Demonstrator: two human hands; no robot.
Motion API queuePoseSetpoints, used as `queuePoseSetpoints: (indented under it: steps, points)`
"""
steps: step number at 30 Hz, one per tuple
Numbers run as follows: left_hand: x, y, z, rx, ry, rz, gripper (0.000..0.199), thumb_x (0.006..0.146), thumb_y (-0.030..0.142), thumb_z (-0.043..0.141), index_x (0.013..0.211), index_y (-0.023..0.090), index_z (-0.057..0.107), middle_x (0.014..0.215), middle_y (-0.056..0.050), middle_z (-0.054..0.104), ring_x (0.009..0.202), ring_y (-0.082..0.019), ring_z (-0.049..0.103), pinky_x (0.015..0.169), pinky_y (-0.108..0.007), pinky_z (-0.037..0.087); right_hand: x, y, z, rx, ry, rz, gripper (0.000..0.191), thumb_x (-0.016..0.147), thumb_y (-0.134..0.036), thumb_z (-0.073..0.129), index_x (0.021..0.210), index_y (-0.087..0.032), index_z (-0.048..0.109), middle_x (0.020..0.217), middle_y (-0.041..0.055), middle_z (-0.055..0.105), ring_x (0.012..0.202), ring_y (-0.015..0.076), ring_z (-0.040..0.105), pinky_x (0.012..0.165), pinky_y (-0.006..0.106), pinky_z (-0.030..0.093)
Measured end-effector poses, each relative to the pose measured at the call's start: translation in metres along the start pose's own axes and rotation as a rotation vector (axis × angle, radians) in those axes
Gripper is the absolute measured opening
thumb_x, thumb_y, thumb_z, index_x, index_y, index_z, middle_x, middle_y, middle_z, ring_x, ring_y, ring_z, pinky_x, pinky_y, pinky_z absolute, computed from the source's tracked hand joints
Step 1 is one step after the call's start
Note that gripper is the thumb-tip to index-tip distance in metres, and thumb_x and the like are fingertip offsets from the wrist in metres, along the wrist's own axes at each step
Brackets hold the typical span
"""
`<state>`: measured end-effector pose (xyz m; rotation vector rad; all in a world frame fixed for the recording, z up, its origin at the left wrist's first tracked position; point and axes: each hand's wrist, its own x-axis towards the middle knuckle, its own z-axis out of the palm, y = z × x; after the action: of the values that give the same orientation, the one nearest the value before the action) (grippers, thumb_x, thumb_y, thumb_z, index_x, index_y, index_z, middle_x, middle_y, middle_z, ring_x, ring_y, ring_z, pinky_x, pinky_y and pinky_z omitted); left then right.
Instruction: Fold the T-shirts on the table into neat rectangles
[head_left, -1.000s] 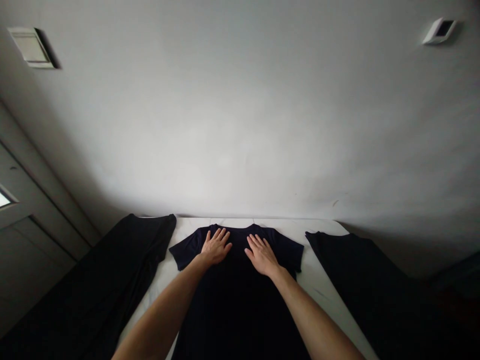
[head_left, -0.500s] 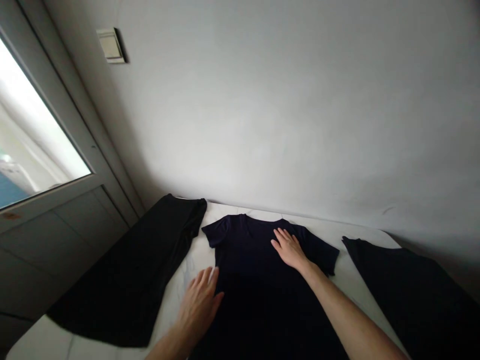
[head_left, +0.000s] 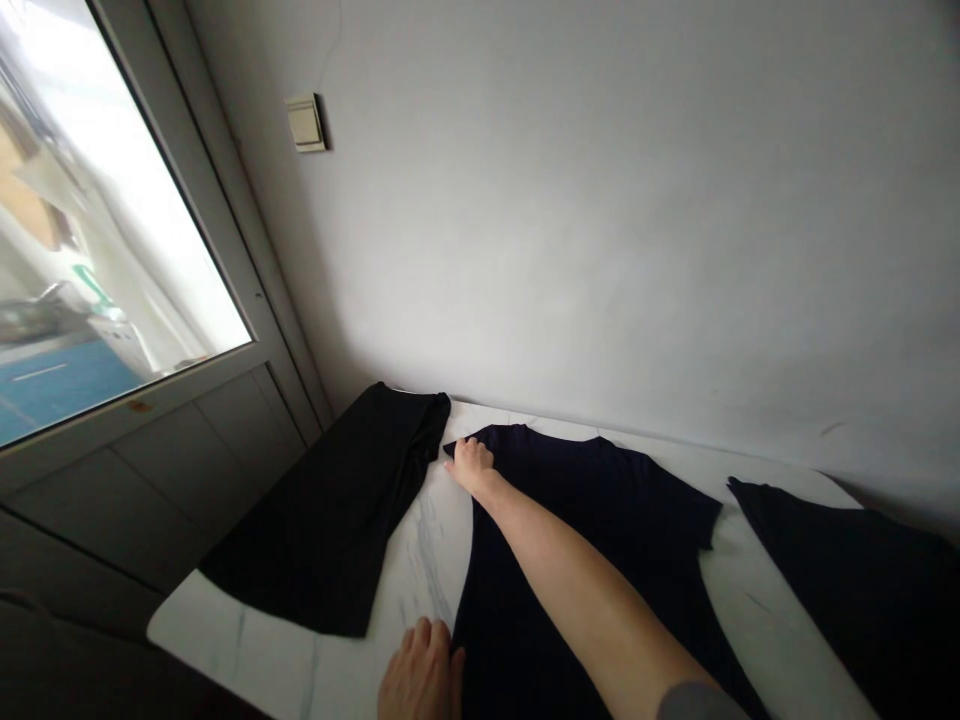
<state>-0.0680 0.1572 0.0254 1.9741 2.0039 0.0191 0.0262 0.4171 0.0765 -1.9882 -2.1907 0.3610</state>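
Note:
A dark navy short-sleeved T-shirt (head_left: 570, 490) lies spread on the white marbled table (head_left: 427, 540), its neckline toward the wall. My right hand (head_left: 472, 463) reaches across it to the left sleeve, with fingers curled closed on the sleeve's fabric. Part of that sleeve is hidden under the hand, and the forearm covers some of the shirt's middle. Lower down, my left hand (head_left: 420, 672) is at the shirt's left side edge. Its fingers are bent together and the thumb lies at the cloth, gripping the edge; the bottom frame edge cuts off the wrist.
A black folded garment (head_left: 322, 520) lies left of the shirt, and another dark garment (head_left: 862, 570) lies to the right. The table's far edge meets a grey wall (head_left: 562, 250) with a light switch (head_left: 306, 122). A framed glass door (head_left: 247, 350) stands at left.
My right hand has moved left from the shirt's chest to the left sleeve and closed there. My left hand has come down along the shirt's side. The view has shifted left.

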Motion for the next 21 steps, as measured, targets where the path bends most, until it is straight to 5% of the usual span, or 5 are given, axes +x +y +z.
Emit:
queuePoseSetpoints:
  steps: [6,12,18,21]
  points:
    - [-0.001,0.0,-0.003,-0.187,-0.056,0.017,0.026,0.099,0.018,0.034,0.107,0.02,0.059,0.105,-0.008,0.07,0.101,-0.022,0.068,0.081,-0.03,0.048,0.008,0.005,0.016,0.087,0.038,0.109,0.03,0.097,-0.012,0.046,0.12,-0.014,0.066,0.123,0.02,0.067,0.113,0.0284,0.066,0.091,0.038,0.05]
    - [0.004,-0.012,0.012,-0.461,0.142,0.134,0.034,0.092,0.014,0.042,0.124,0.02,0.053,0.095,-0.004,0.071,0.084,-0.018,0.072,0.075,-0.026,0.053,0.029,0.028,0.005,0.271,0.123,0.287,0.027,0.093,-0.02,0.05,0.112,-0.015,0.069,0.111,0.0173,0.073,0.1,0.0273,0.07,0.079,0.032,0.053]
    - [-0.006,0.014,0.024,-0.289,0.533,0.461,0.045,0.091,0.007,0.037,0.13,0.02,0.054,0.099,-0.008,0.072,0.077,-0.017,0.072,0.067,-0.025,0.057,0.023,0.113,-0.02,0.449,0.317,0.329,0.033,0.088,-0.021,0.04,0.104,-0.017,0.069,0.101,0.0111,0.075,0.094,0.0244,0.069,0.071,0.027,0.051]
    - [-0.013,0.034,0.031,-0.149,0.602,0.665,0.054,0.084,0.0,0.039,0.131,0.021,0.054,0.094,-0.006,0.072,0.075,-0.018,0.07,0.068,-0.027,0.058,0.003,0.168,-0.025,0.524,0.383,0.308,0.033,0.086,-0.022,0.04,0.101,-0.016,0.069,0.089,0.0105,0.074,0.088,0.0245,0.068,0.064,0.026,0.05]
